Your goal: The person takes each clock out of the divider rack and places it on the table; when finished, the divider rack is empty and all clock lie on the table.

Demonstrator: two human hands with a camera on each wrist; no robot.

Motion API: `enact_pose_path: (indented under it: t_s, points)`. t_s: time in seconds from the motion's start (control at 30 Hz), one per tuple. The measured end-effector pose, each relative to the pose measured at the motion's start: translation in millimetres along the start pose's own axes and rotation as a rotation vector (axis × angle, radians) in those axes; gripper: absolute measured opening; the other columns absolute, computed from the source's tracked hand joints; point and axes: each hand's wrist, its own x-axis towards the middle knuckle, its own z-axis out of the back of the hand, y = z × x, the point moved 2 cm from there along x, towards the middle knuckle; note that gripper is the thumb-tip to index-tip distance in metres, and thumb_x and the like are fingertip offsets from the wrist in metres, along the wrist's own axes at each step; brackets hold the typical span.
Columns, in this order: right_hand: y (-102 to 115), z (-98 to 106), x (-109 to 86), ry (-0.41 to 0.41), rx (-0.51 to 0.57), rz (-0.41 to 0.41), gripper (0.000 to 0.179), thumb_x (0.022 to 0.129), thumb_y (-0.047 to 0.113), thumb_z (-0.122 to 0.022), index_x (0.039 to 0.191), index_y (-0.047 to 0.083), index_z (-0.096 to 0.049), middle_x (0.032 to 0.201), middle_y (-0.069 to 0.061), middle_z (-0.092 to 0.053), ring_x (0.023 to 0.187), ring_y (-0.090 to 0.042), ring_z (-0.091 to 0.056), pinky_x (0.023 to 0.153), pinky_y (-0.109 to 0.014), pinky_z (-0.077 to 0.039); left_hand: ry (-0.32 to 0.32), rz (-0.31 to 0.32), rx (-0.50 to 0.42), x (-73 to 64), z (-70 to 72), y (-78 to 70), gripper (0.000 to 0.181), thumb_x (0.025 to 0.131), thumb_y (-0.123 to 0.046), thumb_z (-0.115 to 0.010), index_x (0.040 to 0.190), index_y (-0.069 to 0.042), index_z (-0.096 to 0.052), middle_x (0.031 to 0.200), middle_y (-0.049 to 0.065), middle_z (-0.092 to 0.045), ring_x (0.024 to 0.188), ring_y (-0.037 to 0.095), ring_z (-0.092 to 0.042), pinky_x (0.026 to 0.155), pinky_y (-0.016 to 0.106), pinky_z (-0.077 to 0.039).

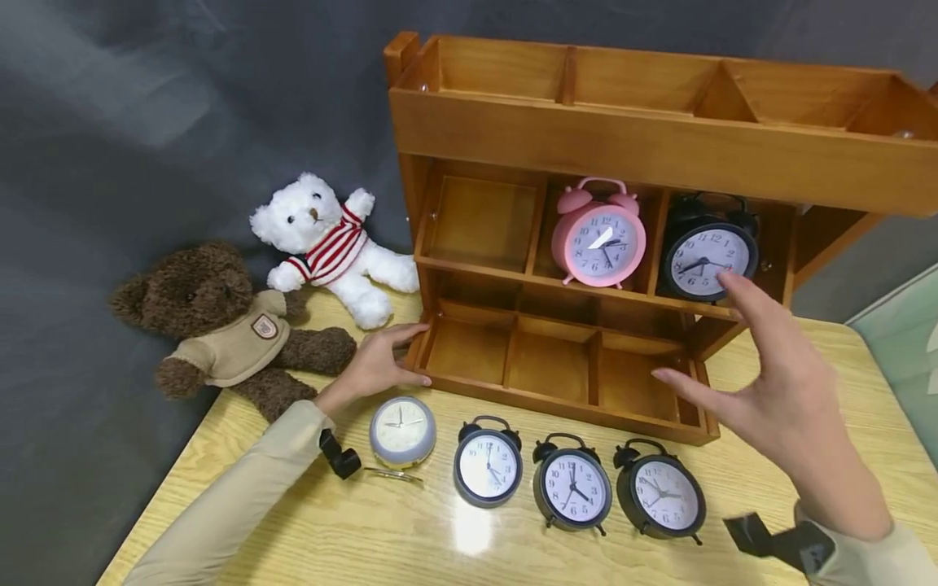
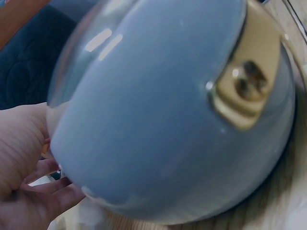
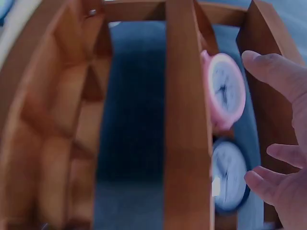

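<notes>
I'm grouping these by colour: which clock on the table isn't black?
The grey-blue clock, at the row's left end and nearest the left hand; the other three clocks standing on the table have black cases.

A dark grey backdrop (image 1: 117,106) rises beyond the left hand (image 1: 377,362) and spreads away to its left, where it drops past the edge of a table (image 1: 352,537). Well beyond that hand, a paler sheen lies across the backdrop. The table, pale yellow with fine wood grain, runs beneath both hands; past the right hand (image 1: 784,391) it ends in a rounded corner. To that hand's right, beyond the table's edge, is a light green surface (image 1: 905,350) with a pale rim. Bright glare (image 1: 471,525) shines off the table between the hands, on the near side. The left wrist view shows a dark blue surface (image 2: 29,72) above the left hand.
</notes>
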Motion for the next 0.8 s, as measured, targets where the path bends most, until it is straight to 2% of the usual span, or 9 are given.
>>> enact_pose_path:
  t_s: [0.07, 0.17, 0.23, 0.27, 0.4, 0.5, 0.63, 0.7, 0.8]
  points:
    - [6, -10, 21.0, 0.006, 0.0, 0.058, 0.103, 0.074, 0.083, -0.05, 0.137, 0.001, -0.049, 0.121, -0.026, -0.061, 0.104, -0.04, -0.058, 0.102, -0.016, -0.04, -0.003, 0.005, -0.006, -0.7, 0.3, 1.4, 0.084, 0.065, -0.027, -0.091, 0.139, -0.012, -0.053, 0.141, 0.015, -0.054, 0.123, 0.035, -0.056, 0.096, 0.045, -0.051]
    - [12, -24, 46.7, 0.042, 0.022, 0.098, 0.102, 0.074, 0.082, -0.05, 0.14, 0.003, -0.047, 0.123, -0.026, -0.058, 0.108, -0.041, -0.055, 0.098, -0.041, -0.049, -0.003, 0.016, -0.02, -0.6, 0.0, 2.7, 0.084, 0.064, -0.027, -0.091, 0.138, -0.012, -0.054, 0.14, 0.014, -0.054, 0.123, 0.034, -0.056, 0.093, 0.043, -0.053]
    - [13, -31, 59.9, 0.073, 0.042, 0.118, 0.101, 0.074, 0.08, -0.051, 0.141, 0.004, -0.045, 0.129, -0.025, -0.055, 0.114, -0.042, -0.052, 0.092, -0.058, -0.046, 0.001, 0.024, -0.032, 0.2, -0.2, 2.8, 0.085, 0.064, -0.027, -0.091, 0.138, -0.013, -0.054, 0.141, 0.014, -0.054, 0.124, 0.033, -0.056, 0.094, 0.042, -0.053]
    - [14, -35, 65.5, 0.095, 0.054, 0.126, 0.099, 0.075, 0.077, -0.053, 0.142, 0.005, -0.045, 0.132, -0.025, -0.052, 0.117, -0.042, -0.05, 0.095, -0.06, -0.044, 0.004, 0.026, -0.038, 0.5, -0.1, 2.7, 0.085, 0.063, -0.026, -0.091, 0.138, -0.013, -0.054, 0.141, 0.013, -0.054, 0.124, 0.033, -0.055, 0.094, 0.042, -0.052]
    - [14, -48, 80.4, 0.168, 0.05, 0.152, 0.1, 0.064, 0.048, -0.087, 0.143, 0.006, -0.041, 0.135, -0.026, -0.046, 0.119, -0.044, -0.046, 0.096, -0.061, -0.042, 0.017, 0.041, -0.052, 2.7, -1.8, 1.6, 0.086, 0.063, -0.025, -0.092, 0.138, -0.012, -0.054, 0.141, 0.013, -0.054, 0.126, 0.032, -0.054, 0.101, 0.042, -0.048]
    - [13, -56, 87.1, 0.204, 0.018, 0.143, 0.104, 0.055, 0.017, -0.094, 0.142, 0.004, -0.04, 0.135, -0.029, -0.044, 0.119, -0.048, -0.045, 0.098, -0.062, -0.039, 0.015, 0.051, -0.048, 3.1, -1.5, 0.6, 0.086, 0.062, -0.025, -0.092, 0.138, -0.012, -0.054, 0.141, 0.013, -0.053, 0.125, 0.033, -0.055, 0.099, 0.043, -0.05]
    - [12, -62, 91.9, 0.238, -0.022, 0.11, 0.099, 0.056, 0.015, -0.093, 0.14, 0.001, -0.041, 0.132, -0.031, -0.045, 0.114, -0.05, -0.047, 0.096, -0.063, -0.039, 0.013, 0.063, -0.044, 3.2, -0.2, 0.1, 0.086, 0.062, -0.025, -0.092, 0.138, -0.013, -0.054, 0.142, 0.014, -0.053, 0.106, 0.032, -0.064, 0.08, 0.038, -0.057]
    - [12, -64, 92.9, 0.258, -0.033, 0.092, 0.099, 0.058, 0.015, -0.093, 0.14, 0.0, -0.041, 0.132, -0.031, -0.046, 0.112, -0.05, -0.049, 0.095, -0.064, -0.042, 0.016, 0.069, -0.05, 3.0, 0.2, -0.2, 0.086, 0.063, -0.025, -0.092, 0.139, -0.013, -0.053, 0.142, 0.014, -0.052, 0.087, 0.029, -0.065, 0.067, 0.032, -0.057]
    - [12, -65, 92.7, 0.284, -0.046, 0.067, 0.1, 0.06, 0.016, -0.092, 0.143, 0.001, -0.039, 0.135, -0.03, -0.045, 0.113, -0.05, -0.05, 0.095, -0.064, -0.043, 0.018, 0.075, -0.053, 2.2, 1.1, -0.4, 0.086, 0.063, -0.024, -0.092, 0.139, -0.013, -0.053, 0.142, 0.014, -0.052, 0.073, 0.022, -0.061, 0.058, 0.024, -0.053]
